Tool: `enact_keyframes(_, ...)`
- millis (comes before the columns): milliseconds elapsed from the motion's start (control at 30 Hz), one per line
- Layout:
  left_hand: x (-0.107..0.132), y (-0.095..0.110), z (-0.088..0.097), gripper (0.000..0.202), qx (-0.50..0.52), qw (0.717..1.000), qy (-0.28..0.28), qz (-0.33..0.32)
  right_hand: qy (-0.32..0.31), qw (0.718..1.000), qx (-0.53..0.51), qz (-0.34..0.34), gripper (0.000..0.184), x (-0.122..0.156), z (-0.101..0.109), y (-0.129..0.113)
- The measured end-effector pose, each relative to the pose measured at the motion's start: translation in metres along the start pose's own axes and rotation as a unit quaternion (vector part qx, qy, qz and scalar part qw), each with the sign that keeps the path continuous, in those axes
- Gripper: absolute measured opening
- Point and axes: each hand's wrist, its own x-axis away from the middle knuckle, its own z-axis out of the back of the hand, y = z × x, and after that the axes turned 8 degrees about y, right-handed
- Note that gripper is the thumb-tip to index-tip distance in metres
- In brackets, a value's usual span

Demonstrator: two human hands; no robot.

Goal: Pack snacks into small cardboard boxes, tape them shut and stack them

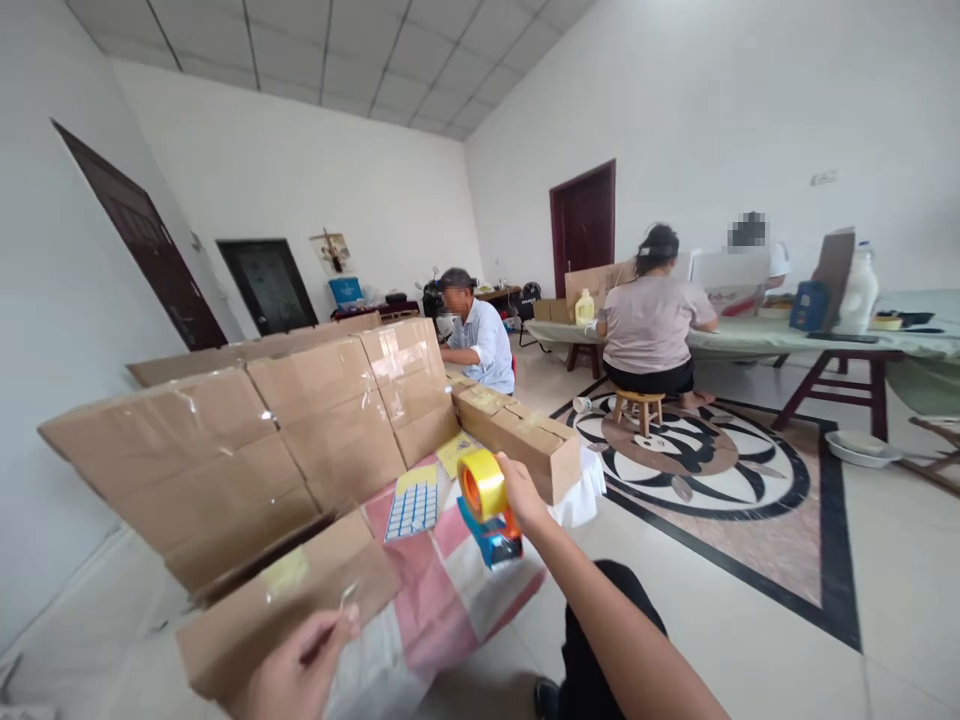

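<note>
- The right hand (520,492) of the person nearest me is wrapped around a tape dispenser (489,538), blue and orange, lifted above the near table's edge.
- On that dispenser sits a fat yellow tape roll (490,484), facing the boxes.
- The left hand (300,662) is low over the near end of a carton, thumb and forefinger pressed together. A clear, shiny scrap shows at their tips; I can't tell whether they grip it.
- That low carton (330,565) lies just beyond the left hand, with a pale yellowish patch on top.
- Between the two hands, a pink and white cloth (431,605) covers the table. Farther back on it lies a sheet of blue-edged labels (412,512).
- Behind the low carton stands a wall of brown boxes (330,420), strips of shiny tape across them.
- A long box (525,440) lies just past the right hand, along the table's right side.
- Beyond the boxes sits a person in a light blue shirt (489,345).
- Across the patterned floor, someone in a pale pink top (651,325) sits on a wooden stool (637,399) at a green-covered table (724,346), and another person is on its far side.
</note>
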Motion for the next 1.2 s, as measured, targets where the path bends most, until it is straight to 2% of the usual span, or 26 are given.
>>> enact_keyframes(167, -0.015, 0.032, -0.003, 0.054, 0.078, 0.993, -0.032, 0.079, -0.030, 0.997, 0.065, -0.002, 0.049, -0.020, -0.043, 0.064)
enact_keyframes(267, -0.025, 0.032, -0.007, 0.055, 0.121, 0.985, -0.047, 0.117, -0.031, 0.995, 0.094, -0.006, 0.048, -0.026, -0.062, 0.088)
enact_keyframes(367, -0.029, 0.024, -0.007, 0.055, 0.152, 0.978, -0.047, 0.135, -0.029, 0.991, 0.128, -0.012, 0.045, -0.031, -0.072, 0.098)
enact_keyframes(467, -0.031, 0.017, -0.005, 0.054, 0.166, 0.973, -0.028, 0.155, 0.000, 0.983, 0.182, -0.016, 0.042, -0.034, -0.072, 0.097)
enact_keyframes(533, -0.032, 0.014, -0.001, 0.053, 0.172, 0.972, -0.018, 0.159, 0.051, 0.973, 0.224, -0.009, 0.043, -0.031, -0.068, 0.087)
enact_keyframes(600, -0.034, 0.013, 0.003, 0.051, 0.170, 0.973, -0.016, 0.154, 0.082, 0.959, 0.264, 0.057, 0.050, -0.020, -0.066, 0.070)
enact_keyframes(633, -0.034, 0.013, 0.005, 0.050, 0.165, 0.975, -0.017, 0.146, 0.067, 0.953, 0.273, 0.113, 0.049, -0.011, -0.066, 0.059)
enact_keyframes(667, -0.034, 0.013, 0.007, 0.048, 0.159, 0.978, -0.019, 0.133, 0.027, 0.945, 0.273, 0.176, 0.045, 0.000, -0.068, 0.047)
enact_keyframes(733, -0.032, 0.014, 0.009, 0.045, 0.148, 0.984, -0.026, 0.096, -0.098, 0.920, 0.250, 0.286, 0.037, 0.027, -0.076, 0.022)
enact_keyframes(767, -0.031, 0.015, 0.010, 0.044, 0.145, 0.986, -0.032, 0.073, -0.156, 0.904, 0.238, 0.319, 0.036, 0.042, -0.081, 0.011)
enact_keyframes(833, -0.027, 0.019, 0.010, 0.041, 0.143, 0.988, -0.051, 0.027, -0.218, 0.870, 0.248, 0.366, 0.037, 0.067, -0.093, -0.008)
enact_keyframes(967, -0.021, 0.026, 0.013, 0.044, 0.135, 0.987, -0.072, -0.041, -0.231, 0.802, 0.331, 0.440, 0.010, 0.099, -0.107, -0.036)
enact_keyframes(1033, -0.020, 0.028, 0.016, 0.045, 0.125, 0.987, -0.076, -0.068, -0.226, 0.767, 0.363, 0.478, 0.009, 0.108, -0.104, -0.048)
enact_keyframes(1100, -0.021, 0.027, 0.020, 0.043, 0.110, 0.987, -0.078, -0.090, -0.232, 0.711, 0.392, 0.536, 0.010, 0.118, -0.098, -0.057)
enact_keyframes(1200, -0.019, 0.025, 0.027, 0.042, 0.095, 0.985, -0.088, -0.113, -0.262, 0.611, 0.428, 0.613, 0.009, 0.133, -0.089, -0.063)
